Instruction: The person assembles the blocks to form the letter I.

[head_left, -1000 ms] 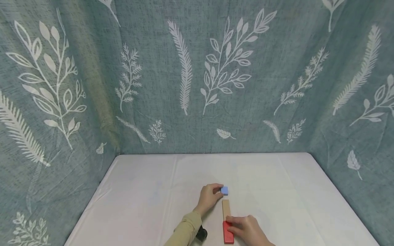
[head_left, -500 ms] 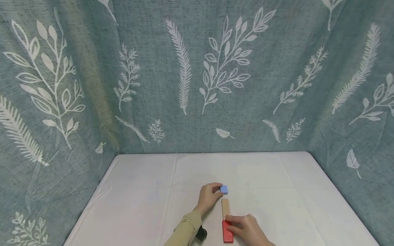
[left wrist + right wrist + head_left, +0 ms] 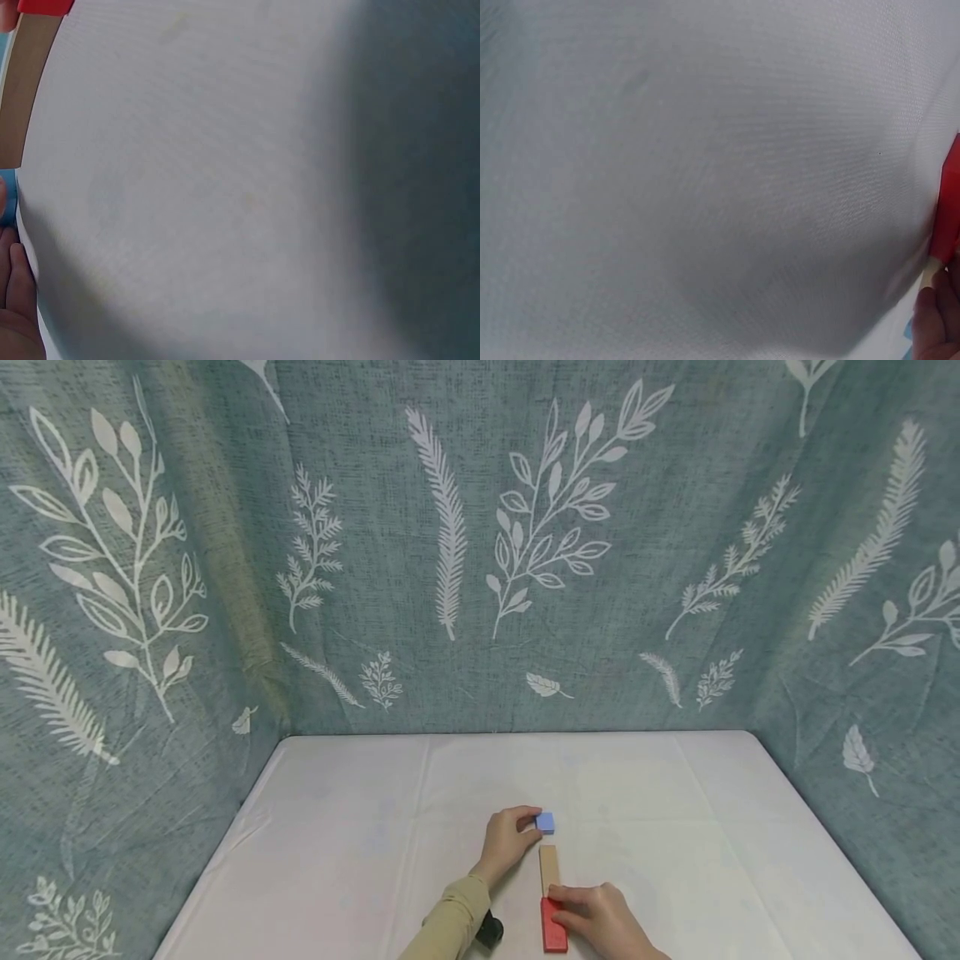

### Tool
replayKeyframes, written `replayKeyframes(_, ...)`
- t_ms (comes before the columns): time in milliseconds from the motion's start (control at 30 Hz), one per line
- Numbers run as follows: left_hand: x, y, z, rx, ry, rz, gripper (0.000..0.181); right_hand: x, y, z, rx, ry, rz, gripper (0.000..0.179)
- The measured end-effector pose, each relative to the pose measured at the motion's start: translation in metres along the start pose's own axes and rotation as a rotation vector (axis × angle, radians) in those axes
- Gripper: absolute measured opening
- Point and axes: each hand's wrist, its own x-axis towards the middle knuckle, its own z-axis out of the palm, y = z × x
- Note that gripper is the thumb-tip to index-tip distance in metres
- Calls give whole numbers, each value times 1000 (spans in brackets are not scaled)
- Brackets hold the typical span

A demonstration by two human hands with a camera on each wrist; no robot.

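In the head view my left hand [image 3: 504, 845] pinches a small blue block [image 3: 546, 823] between thumb and fingertips. Just nearer than it lies a flat, bare-wood strip [image 3: 549, 870], in line with a red block [image 3: 554, 935] that meets its near end. My right hand [image 3: 603, 917] holds the red block at its far end, thumb and fingers right by the joint with the wood. At the left wrist view's edge, the blue block [image 3: 9, 196] sits close to the end of the wood strip [image 3: 27, 97]. The red block [image 3: 948, 210] shows at the right wrist view's edge.
A white cloth [image 3: 360, 827] covers the table, and green-blue curtains [image 3: 480, 552] with a white leaf print hang behind and at both sides. A black device [image 3: 491, 931] sits beside the left sleeve [image 3: 453, 918].
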Motion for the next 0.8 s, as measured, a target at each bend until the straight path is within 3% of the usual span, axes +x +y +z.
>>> replayKeyframes(367,2,-1,-4,-33,-16,13,32,3,-1,-2,8,-17,-18,35)
replayKeyframes(533,-1,-1,-11,-84,-30,-8,37,4,2,-2,-68,1,-57,32)
replayKeyframes(667,-2,1,-25,-103,8,6,38,4,3,-3,-165,22,-88,31)
replayKeyframes(800,-2,4,-51,-24,60,51,37,3,3,-3,-246,48,-127,29)
